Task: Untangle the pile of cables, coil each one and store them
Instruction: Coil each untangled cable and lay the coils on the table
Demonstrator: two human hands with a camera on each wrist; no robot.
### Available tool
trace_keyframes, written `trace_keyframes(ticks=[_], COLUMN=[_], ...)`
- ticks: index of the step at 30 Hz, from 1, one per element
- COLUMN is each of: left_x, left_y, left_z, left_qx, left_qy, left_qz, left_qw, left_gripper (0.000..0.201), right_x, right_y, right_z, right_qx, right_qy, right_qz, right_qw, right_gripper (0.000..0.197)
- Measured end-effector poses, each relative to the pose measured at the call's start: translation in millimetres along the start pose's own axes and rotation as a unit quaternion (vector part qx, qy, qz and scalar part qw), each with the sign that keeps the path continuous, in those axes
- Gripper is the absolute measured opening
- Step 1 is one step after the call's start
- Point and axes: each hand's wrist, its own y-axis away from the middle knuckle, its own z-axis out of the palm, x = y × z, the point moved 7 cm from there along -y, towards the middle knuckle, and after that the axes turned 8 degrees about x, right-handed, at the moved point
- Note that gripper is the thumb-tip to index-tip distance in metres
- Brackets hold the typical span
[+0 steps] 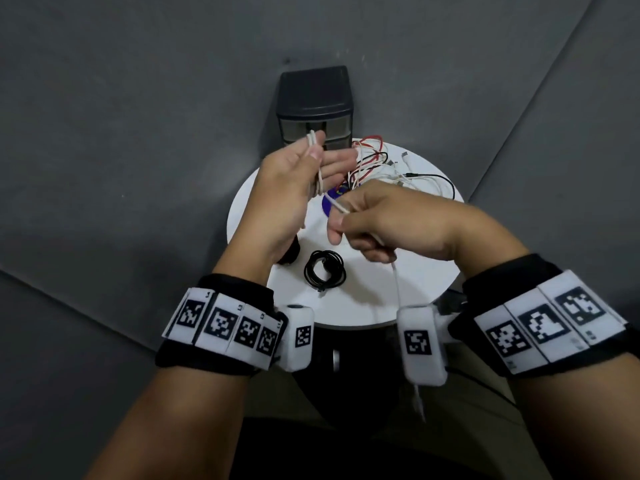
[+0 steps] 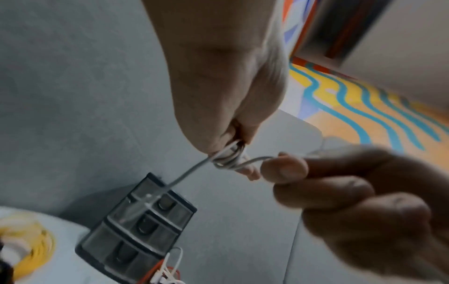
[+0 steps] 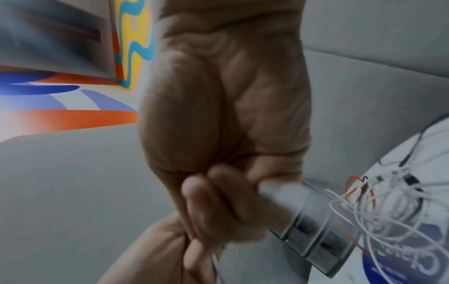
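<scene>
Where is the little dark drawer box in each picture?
Head: the drawer box stands top centre, behind the round white table.
Left wrist: bottom, left of centre.
Right wrist: lower right, partly behind the right hand.
Shared landmark: the tangled cables beside it.

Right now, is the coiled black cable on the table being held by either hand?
No: the coiled black cable lies alone on the white round table, while the left hand and right hand hold a white cable above it.

white cable [image 1: 398, 285] end: behind wrist camera [image 1: 420, 344] | drawer contents: unreadable
</scene>
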Motion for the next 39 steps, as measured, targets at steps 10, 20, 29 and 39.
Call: trace_keyframes(ticks=[10, 20, 29, 39], left_x=[-1.7, 24.5, -1.3, -17.8], left_y=[10.5, -5.2, -3.5, 11.5], left_z=[3.6, -8.1, 4.0, 13.6], left_qx=[-0.151, -0.036, -0.103, -0.023], left_qy=[-0.069, 0.133, -0.216, 0.003], left_qz=[-0.047, -0.007, 0.002, -0.123], left_qw=[0.985, 0.99, 0.971, 0.992], left_gripper=[0.051, 0.035, 0.035, 0.032], right_x=[-27.8, 7.6, -55.4, -40.3], right_y=[12.6, -11.5, -4.0, 1.8], right_z=[-82.4, -13.7, -34.1, -50.8], right_qx=[0.217, 0.059, 0.145, 0.26], right_qy=[0.08, 0.25, 0.324, 0.161], right_qz=[-0.136, -0.118, -0.202, -0.213], right_qw=[0.963, 0.959, 0.913, 0.928], right_gripper=[0.03, 0.025, 0.015, 0.024])
